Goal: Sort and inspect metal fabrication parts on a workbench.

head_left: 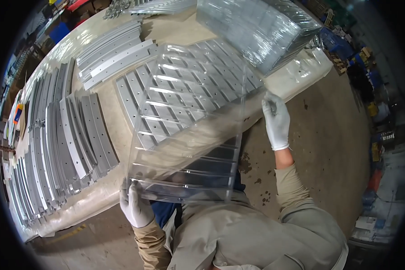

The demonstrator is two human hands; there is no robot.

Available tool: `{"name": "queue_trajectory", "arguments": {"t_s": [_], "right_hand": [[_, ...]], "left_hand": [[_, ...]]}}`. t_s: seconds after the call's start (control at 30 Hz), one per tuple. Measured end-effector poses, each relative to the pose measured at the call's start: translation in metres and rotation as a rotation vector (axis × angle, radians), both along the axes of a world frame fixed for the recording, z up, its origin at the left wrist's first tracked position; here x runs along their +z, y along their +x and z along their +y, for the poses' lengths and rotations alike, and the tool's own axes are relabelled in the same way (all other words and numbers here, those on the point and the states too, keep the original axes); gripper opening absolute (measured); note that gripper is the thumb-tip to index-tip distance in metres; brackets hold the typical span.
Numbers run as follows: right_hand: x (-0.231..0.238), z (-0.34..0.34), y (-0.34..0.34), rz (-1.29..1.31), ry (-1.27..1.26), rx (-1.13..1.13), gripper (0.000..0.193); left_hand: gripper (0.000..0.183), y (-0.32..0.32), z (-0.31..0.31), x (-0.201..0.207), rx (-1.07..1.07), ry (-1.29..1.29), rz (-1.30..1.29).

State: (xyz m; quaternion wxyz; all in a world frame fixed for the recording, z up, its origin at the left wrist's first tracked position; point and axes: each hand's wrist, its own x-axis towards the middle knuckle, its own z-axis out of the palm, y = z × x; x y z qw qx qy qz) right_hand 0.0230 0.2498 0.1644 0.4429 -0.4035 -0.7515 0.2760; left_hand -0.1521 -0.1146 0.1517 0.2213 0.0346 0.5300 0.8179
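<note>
A large clear plastic sheet (184, 135) is stretched between both my hands over the table edge. My left hand (135, 207), in a white glove, grips its near lower corner. My right hand (276, 119), also gloved, pinches the sheet's right edge. Under the sheet lies a row of flat grey metal strips with holes (175, 85), seen through the plastic.
Stacks of curved grey metal strips (72, 135) cover the left of the table (108, 189). More straight strips (112, 54) lie at the back. A plastic-wrapped bundle of metal parts (256, 31) stands at the far right. Concrete floor (328, 144) with crates lies to the right.
</note>
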Motion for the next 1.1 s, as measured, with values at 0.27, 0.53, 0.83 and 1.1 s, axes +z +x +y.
{"name": "queue_trajectory", "arguments": {"t_s": [0.27,0.53,0.83,1.1], "right_hand": [[0.016,0.022,-0.006,0.491,-0.240,0.147,0.030],[0.022,-0.013,0.020,-0.278,-0.184,0.458,0.025],[0.004,-0.125,-0.042,0.113,-0.517,0.833,0.029],[0.018,-0.128,-0.056,0.174,-0.408,0.858,0.028]], "left_hand": [[0.039,-0.029,-0.039,0.002,0.111,-0.172,0.486],[0.042,-0.062,-0.144,0.049,0.306,-0.301,0.776],[0.041,-0.057,-0.268,0.021,0.196,-0.818,0.505],[0.038,-0.007,-0.174,0.120,-0.082,-1.840,1.462]]}}
